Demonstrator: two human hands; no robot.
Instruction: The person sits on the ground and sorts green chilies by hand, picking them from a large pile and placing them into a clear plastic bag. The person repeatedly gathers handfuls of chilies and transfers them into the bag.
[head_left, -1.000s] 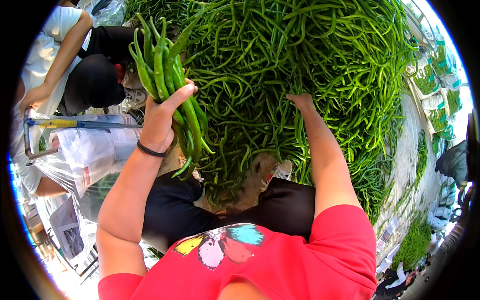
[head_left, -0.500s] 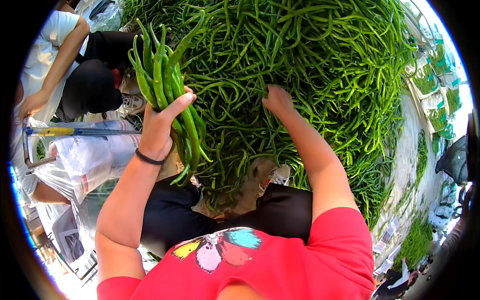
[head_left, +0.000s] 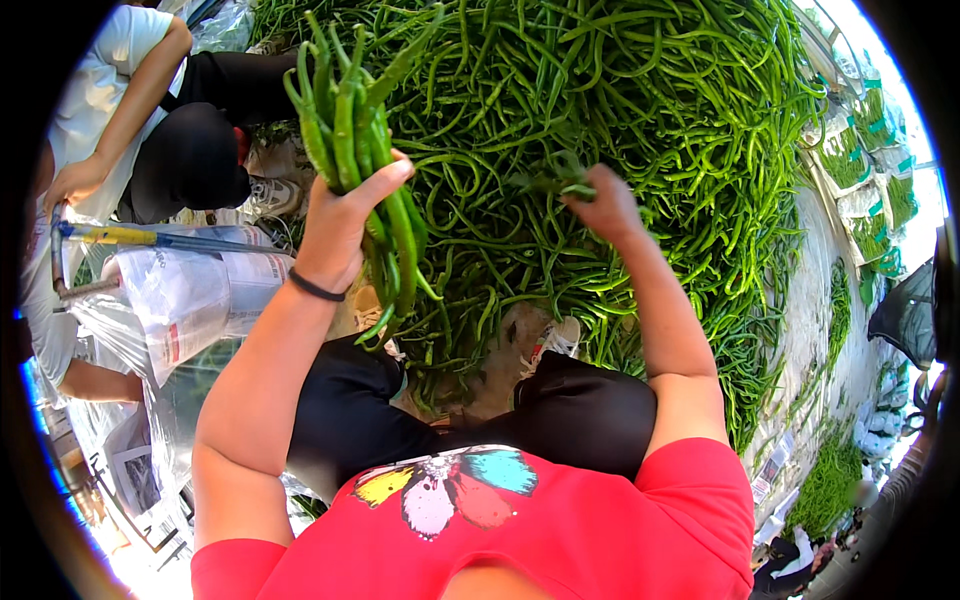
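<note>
My left hand grips a bunch of long green chili peppers, its thumb laid across them and their ends sticking out above and below. Over the large pile of green chili peppers, my right hand is closed on a few chili peppers. Motion smears these, so I cannot tell how many there are. The pile spreads from my shoes out to the far edge of the view.
At my left sits another person in a white top and dark trousers. Between us lie a plastic-lined bag with printed paper and a blue-yellow bar. Bags of green peppers line the right side, beside pale sheeting.
My right hand has moved right and slightly toward me, lifting a few chili peppers off the pile. My left hand and its bunch have shifted a little to the right and farther away.
</note>
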